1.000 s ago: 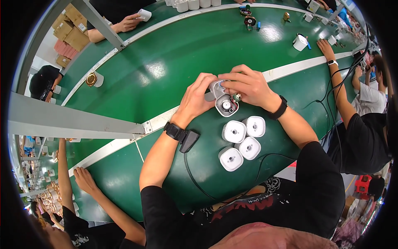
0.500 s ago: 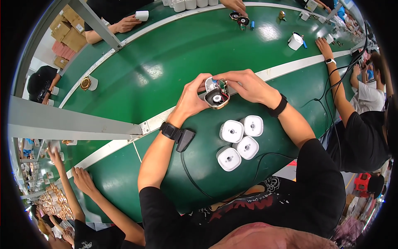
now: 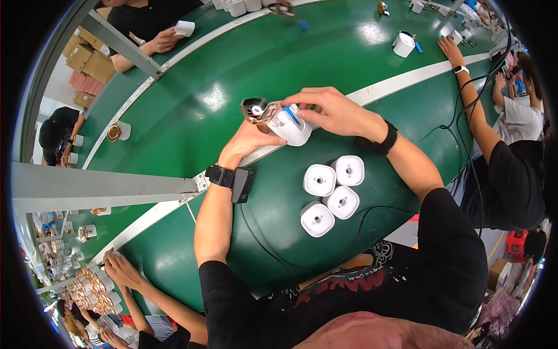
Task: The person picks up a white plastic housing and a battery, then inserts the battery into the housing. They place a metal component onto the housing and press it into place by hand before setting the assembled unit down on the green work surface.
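Observation:
My left hand (image 3: 247, 141) is closed round a small appliance in two opened parts. One part is a ribbed white housing (image 3: 294, 135), tilted with its open end upward. The other is a black cup-shaped head with a gold rim (image 3: 254, 110), lying out to the left, over the back of the fingers. A blue cylindrical battery (image 3: 291, 114) shows inside the housing. My right hand (image 3: 331, 110) grips the housing's right upper edge, its fingertips beside the battery. Whether they touch the battery is hard to see. Several white square-rounded housings (image 3: 319, 180) stand on the table between my forearms.
A white metal rail (image 3: 372, 92) separates my green table from the green belt. A grey post (image 3: 104, 187) juts in from the left. Black cables (image 3: 468, 116) hang at the right. Farther off stand a white housing (image 3: 403, 45) and a gold-topped unit (image 3: 119, 131). Co-workers sit around.
Both hands have turned the appliance over: its black head has swung to the left and the ribbed white housing now shows. At the far side, a co-worker's blurred parts have shifted left.

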Demonstrator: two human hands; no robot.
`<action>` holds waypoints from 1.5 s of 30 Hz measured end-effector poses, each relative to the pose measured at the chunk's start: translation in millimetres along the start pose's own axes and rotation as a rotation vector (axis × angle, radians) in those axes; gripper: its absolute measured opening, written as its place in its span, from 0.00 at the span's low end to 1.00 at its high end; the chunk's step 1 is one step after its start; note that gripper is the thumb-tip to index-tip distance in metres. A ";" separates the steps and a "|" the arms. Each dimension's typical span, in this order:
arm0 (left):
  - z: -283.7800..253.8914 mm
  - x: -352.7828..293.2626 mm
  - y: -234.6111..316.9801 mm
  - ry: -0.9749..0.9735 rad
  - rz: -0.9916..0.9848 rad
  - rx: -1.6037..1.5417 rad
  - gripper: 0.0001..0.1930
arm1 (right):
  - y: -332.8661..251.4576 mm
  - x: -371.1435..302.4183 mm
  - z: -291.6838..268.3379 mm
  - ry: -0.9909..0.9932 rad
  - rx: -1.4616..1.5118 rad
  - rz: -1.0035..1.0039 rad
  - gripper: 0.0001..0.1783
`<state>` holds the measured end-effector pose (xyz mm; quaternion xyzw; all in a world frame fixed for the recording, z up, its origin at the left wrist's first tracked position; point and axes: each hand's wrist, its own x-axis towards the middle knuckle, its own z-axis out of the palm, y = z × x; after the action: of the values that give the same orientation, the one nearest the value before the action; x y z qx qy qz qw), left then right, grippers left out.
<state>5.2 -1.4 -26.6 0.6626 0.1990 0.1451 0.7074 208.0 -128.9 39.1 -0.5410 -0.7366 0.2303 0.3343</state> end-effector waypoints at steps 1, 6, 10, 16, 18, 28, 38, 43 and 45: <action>-0.9 0.4 -0.4 -0.031 -0.012 -0.041 0.40 | -0.4 -0.9 -0.1 -0.004 0.029 -0.011 0.20; -1.7 1.8 2.9 -0.055 -0.023 -0.025 0.42 | -2.3 -3.3 -0.9 -0.025 0.022 0.019 0.20; -3.2 -2.8 7.4 -0.059 -0.092 -0.057 0.42 | -5.5 -1.6 -1.2 -0.065 0.050 0.030 0.22; -0.6 -4.8 4.8 -0.067 -0.092 -0.091 0.43 | -1.2 -5.7 3.3 -0.033 0.105 0.025 0.27; 2.7 -2.6 2.5 -0.098 -0.028 -0.126 0.42 | 3.6 -7.7 4.9 -0.023 0.118 0.027 0.27; -16.5 -4.7 -15.3 0.069 0.121 0.110 0.37 | 24.8 7.7 13.5 0.013 0.046 -0.083 0.32; -42.0 8.1 -34.8 0.701 0.311 0.390 0.33 | 138.5 -37.3 -87.6 0.642 -0.022 0.394 0.27; -47.8 8.7 -36.5 0.822 0.274 0.558 0.31 | 193.2 -77.0 -151.2 0.982 -0.784 0.451 0.28; -49.2 13.1 -39.1 0.859 0.317 0.575 0.35 | 203.6 -85.7 -160.5 0.974 -1.104 0.471 0.31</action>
<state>-8.9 45.0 -68.8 0.7325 0.3996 0.4474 0.3219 474.3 -151.2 -16.9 -0.8120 -0.3800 -0.3693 0.2446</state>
